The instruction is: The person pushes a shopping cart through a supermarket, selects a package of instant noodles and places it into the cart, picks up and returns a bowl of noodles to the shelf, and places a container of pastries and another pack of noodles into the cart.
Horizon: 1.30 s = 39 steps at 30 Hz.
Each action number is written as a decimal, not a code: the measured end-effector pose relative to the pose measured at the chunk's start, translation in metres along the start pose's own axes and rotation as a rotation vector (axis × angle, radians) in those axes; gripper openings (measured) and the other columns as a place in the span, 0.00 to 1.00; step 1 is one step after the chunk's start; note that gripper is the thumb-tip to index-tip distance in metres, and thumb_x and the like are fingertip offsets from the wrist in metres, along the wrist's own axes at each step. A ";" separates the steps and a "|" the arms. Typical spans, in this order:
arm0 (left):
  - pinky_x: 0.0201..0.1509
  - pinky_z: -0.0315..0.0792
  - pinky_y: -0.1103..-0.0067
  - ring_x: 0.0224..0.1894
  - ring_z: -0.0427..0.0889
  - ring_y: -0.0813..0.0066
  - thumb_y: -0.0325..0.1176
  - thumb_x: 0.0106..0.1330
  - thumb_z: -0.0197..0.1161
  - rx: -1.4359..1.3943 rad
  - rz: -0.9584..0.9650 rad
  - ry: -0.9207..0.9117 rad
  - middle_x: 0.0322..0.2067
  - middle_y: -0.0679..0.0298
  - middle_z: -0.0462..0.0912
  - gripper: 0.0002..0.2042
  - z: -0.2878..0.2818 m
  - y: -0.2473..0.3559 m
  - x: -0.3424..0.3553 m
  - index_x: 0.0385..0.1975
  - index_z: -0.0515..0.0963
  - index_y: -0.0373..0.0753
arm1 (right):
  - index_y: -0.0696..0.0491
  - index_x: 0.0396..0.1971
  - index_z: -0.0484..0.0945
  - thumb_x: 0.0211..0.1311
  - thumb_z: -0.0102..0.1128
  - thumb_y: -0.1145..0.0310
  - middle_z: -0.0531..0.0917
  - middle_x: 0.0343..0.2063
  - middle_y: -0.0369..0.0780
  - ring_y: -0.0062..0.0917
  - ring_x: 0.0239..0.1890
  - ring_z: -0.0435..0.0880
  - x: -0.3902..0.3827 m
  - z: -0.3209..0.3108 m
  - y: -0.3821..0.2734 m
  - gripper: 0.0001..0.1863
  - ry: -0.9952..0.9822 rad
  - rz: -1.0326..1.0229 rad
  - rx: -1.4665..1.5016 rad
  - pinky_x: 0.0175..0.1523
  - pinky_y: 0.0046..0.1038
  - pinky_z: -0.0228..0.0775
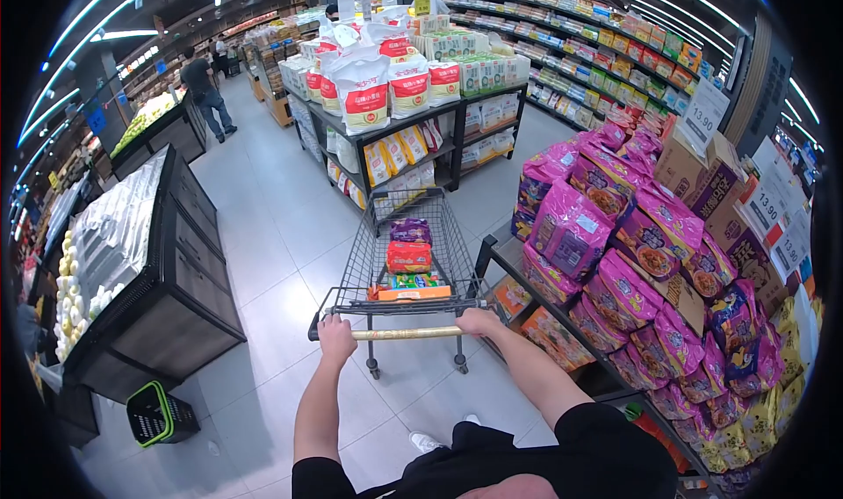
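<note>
1. Tall white price sign (pixel 702 119) above a brown carton (pixel 709 172): large black price digits, with smaller print above them.
2. Two white price cards (pixel 767 204) farther right, near the display's edge: the same price as on the tall sign, in the same dark digits.
3. The carton: bold dark characters on its side, partly covered.
4. Plump white bags (pixel 366 99) on the black shelf unit (pixel 457 117): pale characters on a red label panel, red ones above it.
5. Purple instant-noodle packs (pixel 571 227): stylised lettering beside food pictures.
6. Gold shopping-cart handle (pixel 408 333): printing too small to read.
</note>
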<state>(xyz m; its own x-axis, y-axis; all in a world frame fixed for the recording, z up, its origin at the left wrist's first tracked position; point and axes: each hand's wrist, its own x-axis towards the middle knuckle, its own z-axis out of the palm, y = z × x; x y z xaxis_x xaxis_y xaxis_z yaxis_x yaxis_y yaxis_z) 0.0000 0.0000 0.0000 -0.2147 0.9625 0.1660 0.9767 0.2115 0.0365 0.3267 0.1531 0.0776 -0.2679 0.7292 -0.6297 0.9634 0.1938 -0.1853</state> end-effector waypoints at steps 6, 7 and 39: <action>0.48 0.66 0.66 0.47 0.76 0.64 0.34 0.48 0.66 0.061 0.028 -0.056 0.36 0.62 0.81 0.08 0.005 -0.040 0.071 0.27 0.85 0.42 | 0.59 0.17 0.76 0.56 0.44 0.63 0.80 0.19 0.46 0.33 0.20 0.79 0.070 -0.002 -0.014 0.18 -0.160 -0.147 0.086 0.28 0.38 0.68; 0.50 0.64 0.66 0.48 0.75 0.64 0.33 0.49 0.64 0.030 0.015 -0.106 0.39 0.60 0.81 0.08 0.008 -0.041 0.081 0.28 0.85 0.41 | 0.60 0.18 0.77 0.57 0.43 0.63 0.79 0.18 0.46 0.32 0.20 0.79 0.076 -0.006 -0.016 0.18 -0.165 -0.097 0.165 0.26 0.38 0.68; 0.47 0.66 0.69 0.40 0.81 0.69 0.33 0.51 0.62 0.058 0.442 -0.301 0.31 0.67 0.84 0.06 0.068 -0.107 0.478 0.27 0.85 0.50 | 0.57 0.28 0.78 0.69 0.39 0.54 0.73 0.14 0.36 0.23 0.15 0.72 0.275 -0.130 -0.088 0.24 -0.249 0.139 0.650 0.22 0.30 0.66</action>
<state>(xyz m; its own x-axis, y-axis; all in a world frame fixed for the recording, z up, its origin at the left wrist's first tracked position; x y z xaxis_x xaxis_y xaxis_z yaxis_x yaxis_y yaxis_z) -0.2070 0.4490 0.0087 0.2181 0.9663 -0.1370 0.9742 -0.2240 -0.0288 0.1698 0.4216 0.0187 -0.2126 0.5320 -0.8196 0.8066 -0.3779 -0.4545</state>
